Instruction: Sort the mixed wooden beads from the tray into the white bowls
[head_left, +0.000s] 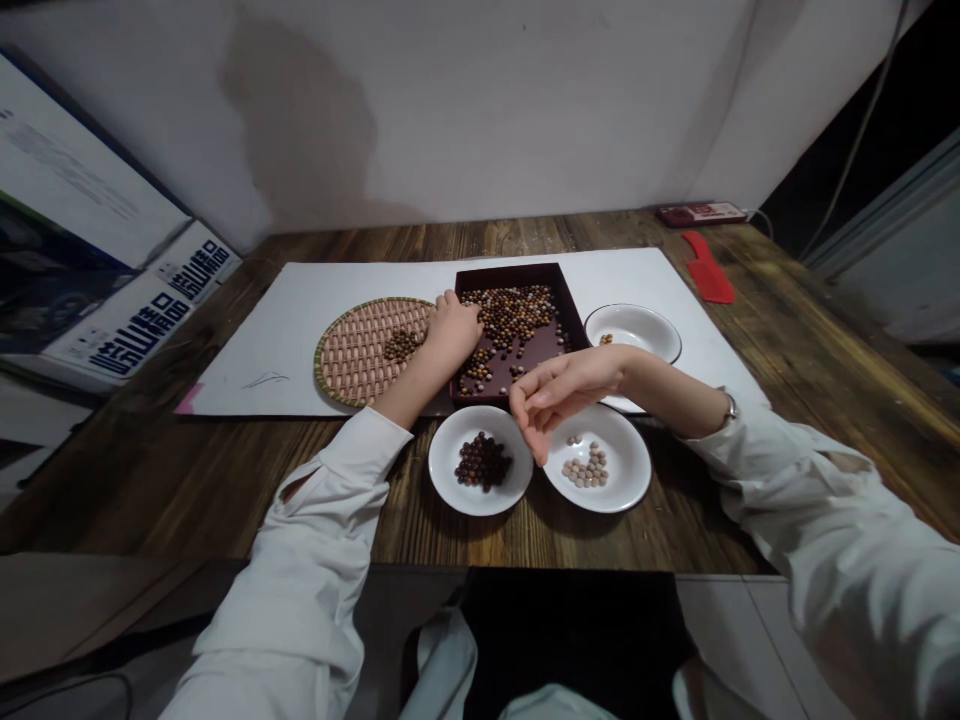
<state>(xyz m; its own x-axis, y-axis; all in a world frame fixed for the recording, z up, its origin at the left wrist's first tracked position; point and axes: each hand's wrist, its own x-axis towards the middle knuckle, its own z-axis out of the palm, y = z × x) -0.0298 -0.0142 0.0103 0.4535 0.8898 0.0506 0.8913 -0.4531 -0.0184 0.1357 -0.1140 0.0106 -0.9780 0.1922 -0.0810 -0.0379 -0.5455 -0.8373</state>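
Note:
A dark maroon tray (571, 300) holds many small round beads (517, 312) in brown, yellow and pale tones. My left hand (454, 328) is at the tray's left side, its fingers bent together; what they hold, if anything, is hidden. My right hand (566, 388) hangs over the near edge of the tray and the rim of a white bowl (636, 478) with pale beads (587, 468). Its fingers point down and are loosely apart, with no bead visible in them. Beside that bowl, another white bowl (444, 485) contains dark brown beads (482, 462).
Left of the tray lies a round woven basket (349, 350) with greenish-brown beads (403, 345). A white dish (649, 330) with a few yellowish beads stands at right. A white sheet (247, 340) lies underneath. Further right are a red scraper-like tool (709, 275) and a phone (701, 214); printed boxes (142, 320) stand left.

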